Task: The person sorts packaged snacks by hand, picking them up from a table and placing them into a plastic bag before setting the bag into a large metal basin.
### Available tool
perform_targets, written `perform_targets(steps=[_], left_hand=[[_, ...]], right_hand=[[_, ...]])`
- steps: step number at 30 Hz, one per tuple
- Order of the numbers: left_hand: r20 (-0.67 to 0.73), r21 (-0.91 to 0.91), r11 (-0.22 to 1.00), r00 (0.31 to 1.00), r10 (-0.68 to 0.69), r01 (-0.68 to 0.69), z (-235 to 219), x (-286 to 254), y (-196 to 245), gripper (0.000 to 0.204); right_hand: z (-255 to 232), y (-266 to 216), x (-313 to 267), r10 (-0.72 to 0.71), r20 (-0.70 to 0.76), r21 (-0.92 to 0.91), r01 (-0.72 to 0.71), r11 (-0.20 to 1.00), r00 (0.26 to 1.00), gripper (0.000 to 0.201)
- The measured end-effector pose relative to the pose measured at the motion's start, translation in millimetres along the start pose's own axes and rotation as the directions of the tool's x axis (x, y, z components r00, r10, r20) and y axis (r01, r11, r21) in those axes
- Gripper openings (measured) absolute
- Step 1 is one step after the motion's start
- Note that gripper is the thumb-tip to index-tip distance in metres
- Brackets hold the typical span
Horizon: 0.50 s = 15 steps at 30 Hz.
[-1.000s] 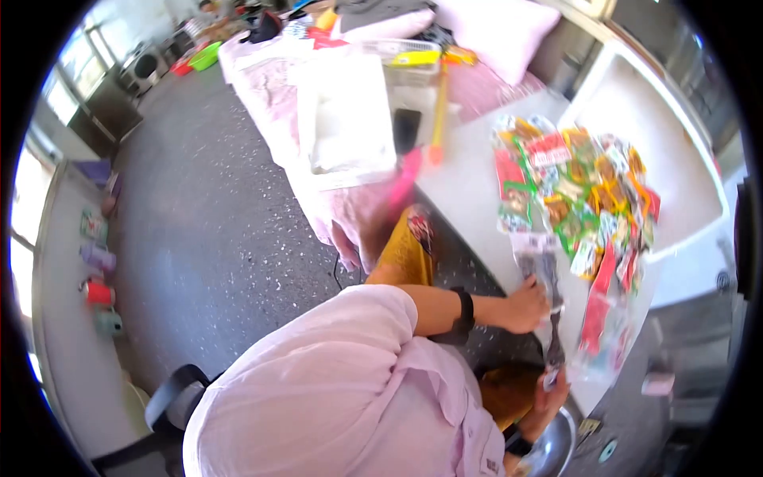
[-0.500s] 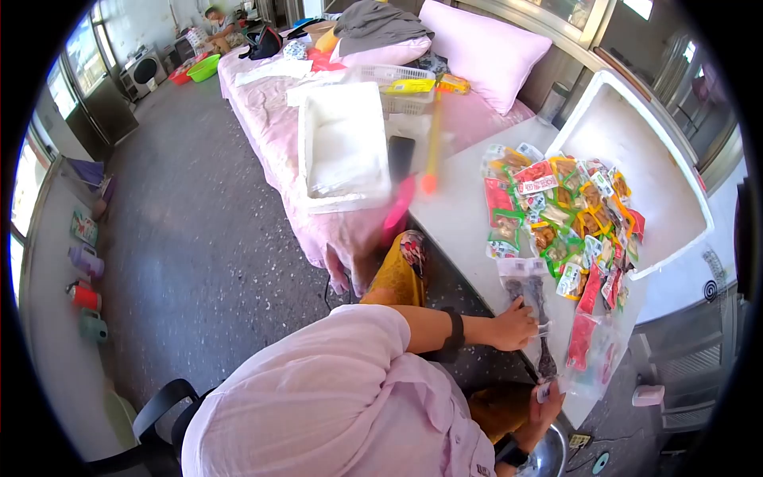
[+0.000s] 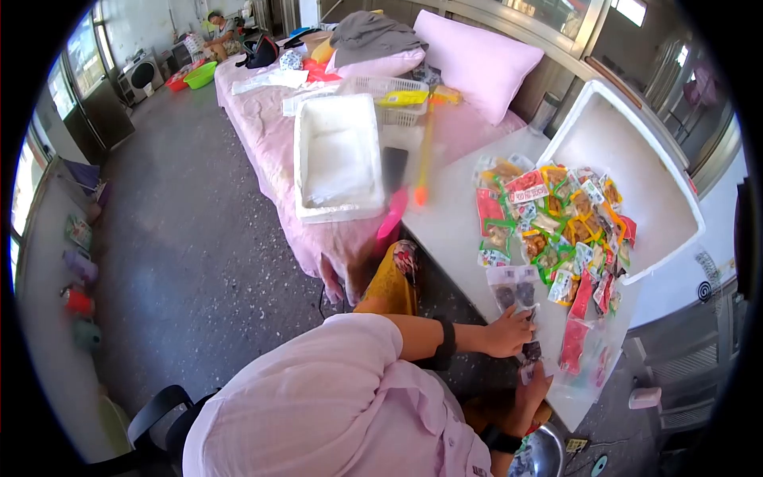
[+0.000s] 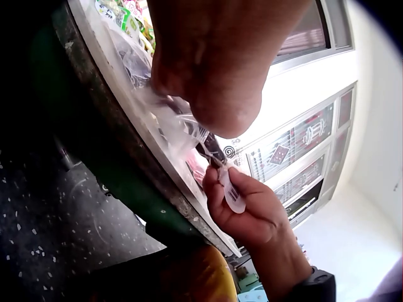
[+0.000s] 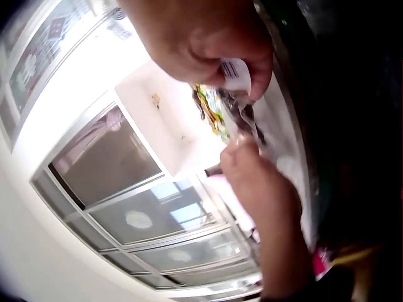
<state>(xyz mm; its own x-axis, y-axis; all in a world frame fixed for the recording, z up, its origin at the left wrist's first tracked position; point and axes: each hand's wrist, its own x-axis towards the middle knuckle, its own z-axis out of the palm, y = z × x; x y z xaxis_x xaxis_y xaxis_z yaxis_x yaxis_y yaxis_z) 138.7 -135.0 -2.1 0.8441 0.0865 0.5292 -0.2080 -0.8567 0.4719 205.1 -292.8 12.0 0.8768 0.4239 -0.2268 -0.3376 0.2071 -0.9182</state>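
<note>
A long clear plastic packet (image 3: pixel 504 277) of dark pieces lies over the table edge, its pale printed end flat on the top. My left hand (image 3: pixel 509 332) grips it partway along, fingers bent over the plastic. Close below, my right hand (image 3: pixel 532 387) pinches the packet's near end. In the left wrist view a white barcoded end (image 4: pixel 234 196) sticks out between the right thumb and fingers. Dark contents (image 5: pixel 240 112) show through the film between both hands in the right wrist view. What the dark pieces are, I cannot tell.
Colourful snack packets (image 3: pixel 556 219) are heaped on the white table (image 3: pixel 453 203) beside a tilted white foam box (image 3: pixel 652 183). Red packets (image 3: pixel 574 342) and clear bags lie right of my hands. Another foam box (image 3: pixel 338 159) sits on the pink bed. Below the table is a metal basin (image 3: pixel 548 451).
My right hand has come up closer to the left hand, so less of the dark packet shows between them. The left hand keeps its grip. The head view has shifted slightly.
</note>
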Motion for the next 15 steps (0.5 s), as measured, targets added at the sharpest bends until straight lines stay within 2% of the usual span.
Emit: perform_targets(steps=[1,4,5,7,9,10,11,12,13,14,15], left_hand=[[-0.062,0.005,1.0,0.998,0.013,-0.012,3,-1,1,0.015],[-0.081,-0.02,0.997,0.994,0.067,-0.069,2,3,6,0.015],[-0.12,0.008,0.994,0.987,0.107,-0.107,0,5,8,0.016],[-0.182,0.053,0.983,0.966,0.185,-0.178,-4,5,12,0.018],[-0.148,0.056,0.978,0.967,0.208,-0.201,-12,7,14,0.023],[-0.169,0.037,0.974,0.959,0.227,-0.224,-10,7,7,0.026],[-0.083,-0.02,0.987,0.984,0.159,-0.162,-30,8,19,0.025],[-0.137,0.07,0.978,0.969,0.204,-0.196,-24,4,15,0.024],[-0.149,0.032,0.983,0.971,0.184,-0.182,-27,5,18,0.026],[0.248,0.025,0.999,0.968,-0.028,0.023,-33,13,21,0.028],[0.096,0.078,0.993,0.992,0.082,-0.09,-28,4,19,0.026]], right_hand=[[-4,1,5,0.11,0.063,0.125,-0.117,0.985,0.992,0.02],[16,4,6,0.127,0.094,0.241,-0.146,0.96,0.987,0.018],[27,1,4,0.042,0.103,0.214,-0.063,0.975,0.994,0.019],[50,-10,3,0.083,-0.003,0.153,-0.081,0.985,0.997,0.022],[40,0,16,0.081,0.148,0.089,-0.095,0.991,0.986,0.025],[28,2,18,0.15,0.16,0.001,-0.152,0.988,0.976,0.022],[26,-3,16,0.165,0.253,-0.077,-0.15,0.986,0.953,0.016],[25,-9,10,0.219,0.208,-0.153,-0.19,0.97,0.953,0.011],[22,-16,3,0.225,0.249,-0.216,-0.173,0.961,0.942,0.011],[19,-20,-3,0.273,0.105,-0.229,-0.244,0.942,0.956,0.009],[15,-23,-7,0.255,0.131,-0.241,-0.218,0.946,0.958,0.009]])
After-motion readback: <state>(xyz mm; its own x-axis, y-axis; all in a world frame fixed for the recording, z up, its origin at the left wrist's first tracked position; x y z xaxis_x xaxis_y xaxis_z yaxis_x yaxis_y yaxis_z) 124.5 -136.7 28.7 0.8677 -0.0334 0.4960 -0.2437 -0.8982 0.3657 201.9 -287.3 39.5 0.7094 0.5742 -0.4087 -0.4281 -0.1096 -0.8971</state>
